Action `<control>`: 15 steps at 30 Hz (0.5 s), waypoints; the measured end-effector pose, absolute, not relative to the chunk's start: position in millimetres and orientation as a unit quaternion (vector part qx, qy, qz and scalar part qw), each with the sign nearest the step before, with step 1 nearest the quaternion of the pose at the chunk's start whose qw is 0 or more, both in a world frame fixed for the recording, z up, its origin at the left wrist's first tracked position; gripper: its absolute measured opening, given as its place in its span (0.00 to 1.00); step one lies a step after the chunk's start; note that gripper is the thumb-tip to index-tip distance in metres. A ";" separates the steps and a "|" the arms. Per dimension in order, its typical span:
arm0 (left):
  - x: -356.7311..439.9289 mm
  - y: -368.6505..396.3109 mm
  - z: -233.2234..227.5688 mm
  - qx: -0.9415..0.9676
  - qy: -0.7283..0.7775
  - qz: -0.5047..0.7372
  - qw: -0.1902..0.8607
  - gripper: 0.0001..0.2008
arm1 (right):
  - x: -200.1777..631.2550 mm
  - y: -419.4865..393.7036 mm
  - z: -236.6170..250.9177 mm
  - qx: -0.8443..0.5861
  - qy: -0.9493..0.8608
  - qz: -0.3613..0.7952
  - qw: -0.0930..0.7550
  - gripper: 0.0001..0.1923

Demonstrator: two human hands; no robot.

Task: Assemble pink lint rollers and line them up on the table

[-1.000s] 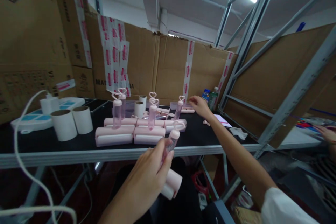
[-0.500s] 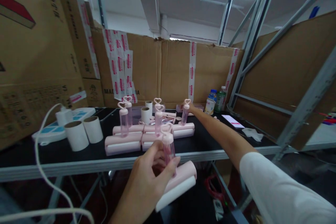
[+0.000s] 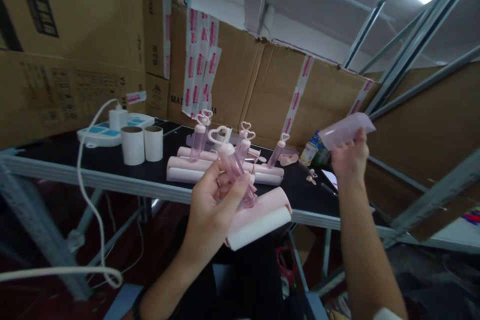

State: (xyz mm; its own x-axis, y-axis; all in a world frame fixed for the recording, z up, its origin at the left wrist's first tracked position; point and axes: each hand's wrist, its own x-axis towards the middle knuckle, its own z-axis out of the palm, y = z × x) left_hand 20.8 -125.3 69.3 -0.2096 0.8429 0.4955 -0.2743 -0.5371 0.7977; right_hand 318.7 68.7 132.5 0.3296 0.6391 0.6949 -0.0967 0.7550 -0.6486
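My left hand is closed around the clear pink handle of a lint roller, in front of the table edge. Its heart-shaped loop points up, and the white roll under the pink cover hangs at the lower right. Raised at the right, my right hand grips a curved translucent pink cover. Behind my left hand, several more lint rollers rest on the black table with their handles standing up.
Two white paper rolls stand at the left beside a white power strip with a plugged-in charger and cable. Bottles and a phone are at the right. Cardboard walls enclose the back. A metal rail forms the table's front edge.
My right hand has come back from the rear of the table and up to the right, now with the translucent cover. My left hand still holds the lint roller. The view has tilted.
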 end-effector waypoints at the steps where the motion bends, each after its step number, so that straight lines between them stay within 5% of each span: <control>1: 21.6 -124.2 68.6 0.473 0.277 0.739 0.390 0.12 | 323.2 49.5 122.6 -0.247 -0.509 0.252 0.785 0.24; 5: 24.7 -118.8 65.8 0.355 0.258 0.791 0.427 0.14 | 318.0 -28.2 78.4 -0.222 -0.451 0.346 0.792 0.26; 15: 40.2 -117.2 63.2 0.187 0.278 0.821 0.462 0.18 | 236.1 -99.3 35.0 -0.345 -0.417 0.531 0.652 0.32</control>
State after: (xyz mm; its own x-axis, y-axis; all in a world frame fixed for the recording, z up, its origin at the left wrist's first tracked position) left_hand 40.2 -117.2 63.2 -0.5028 0.8630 0.0497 -0.6552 -0.4179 0.6293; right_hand 236.1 -99.3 35.0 0.0883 0.9801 0.1775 -0.4041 0.1981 -0.8930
